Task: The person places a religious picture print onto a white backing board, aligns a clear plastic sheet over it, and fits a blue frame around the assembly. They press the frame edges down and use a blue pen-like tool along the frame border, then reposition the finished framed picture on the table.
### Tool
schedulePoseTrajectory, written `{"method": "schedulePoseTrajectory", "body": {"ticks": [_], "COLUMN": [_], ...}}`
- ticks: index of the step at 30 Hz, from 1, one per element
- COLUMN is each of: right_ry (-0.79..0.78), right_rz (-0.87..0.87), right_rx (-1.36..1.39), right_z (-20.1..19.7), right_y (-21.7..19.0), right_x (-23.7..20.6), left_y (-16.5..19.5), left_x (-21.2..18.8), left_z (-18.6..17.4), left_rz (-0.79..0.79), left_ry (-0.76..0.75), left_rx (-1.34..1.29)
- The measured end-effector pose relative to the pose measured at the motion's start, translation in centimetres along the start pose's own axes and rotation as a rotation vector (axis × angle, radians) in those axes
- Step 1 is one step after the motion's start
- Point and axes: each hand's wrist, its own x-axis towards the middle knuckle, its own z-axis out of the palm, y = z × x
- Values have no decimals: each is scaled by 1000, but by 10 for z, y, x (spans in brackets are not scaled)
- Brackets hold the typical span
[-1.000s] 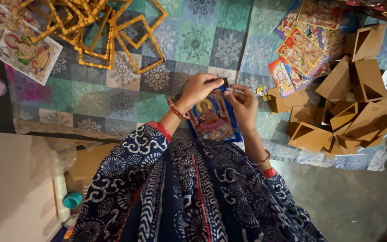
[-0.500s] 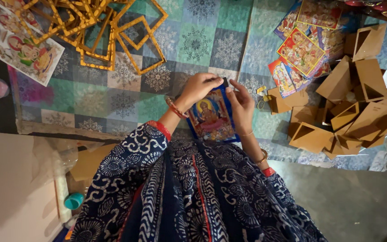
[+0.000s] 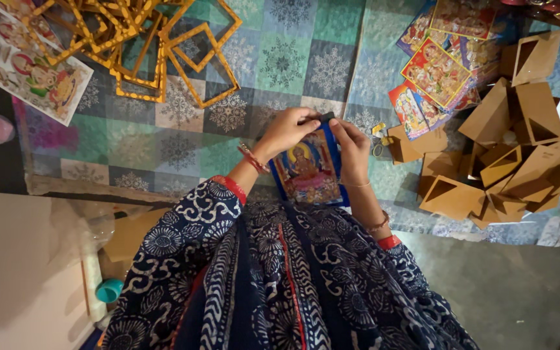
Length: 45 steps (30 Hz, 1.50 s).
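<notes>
Little changed since a second ago — left hand [image 3: 284,131] and right hand [image 3: 352,144] still closed on the blue-bordered picture [image 3: 307,170], fingertips working its top edge above the patterned cloth [image 3: 163,142].

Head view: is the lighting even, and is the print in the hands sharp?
Head view: uneven, bright on the quilt, dim toward the floor and corners; the blue-bordered print held by left hand and right hand looks fairly sharp; edges bend slightly.
</notes>
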Motion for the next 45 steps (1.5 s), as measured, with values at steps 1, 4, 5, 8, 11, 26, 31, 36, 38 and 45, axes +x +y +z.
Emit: {"method": "schedulePoseTrajectory", "body": {"ticks": [1,4,5,8,11,26,31,36,38,45], "right_ry": [14,18,13,-42,-62,-59,-32,-112,-139,-150], "right_rz": [10,6,-3,-59,-45,225,222,186,161,158], "right_rx": [0,14,21,61,43,246,324,366,368,342], "right_z": [0,-3,-4,-3,-1,-3,-1,-4,-4,-2], "right_y": [1,6,7,8,4,-1,2,4,5,-1], "right_x": [1,2,3,3,2,10,17,18,18,16], "left_y": [0,6,10,20,26,0,4,6,4,-3], "left_x": [0,-1,-2,-5,-6,23,27,24,22,20], "left_z": [0,1,1,2,2,-32,-40,-40,-40,-19], "left_rz": [-8,-64,-86,-100,-115,-296,-347,-338,-285,-69], "left_ry": [-2,-11,-15,56,95,-262,-343,-346,-347,-143], "left_rx": [-25,-37,-30,36,117,-261,-343,-302,-284,92]}}
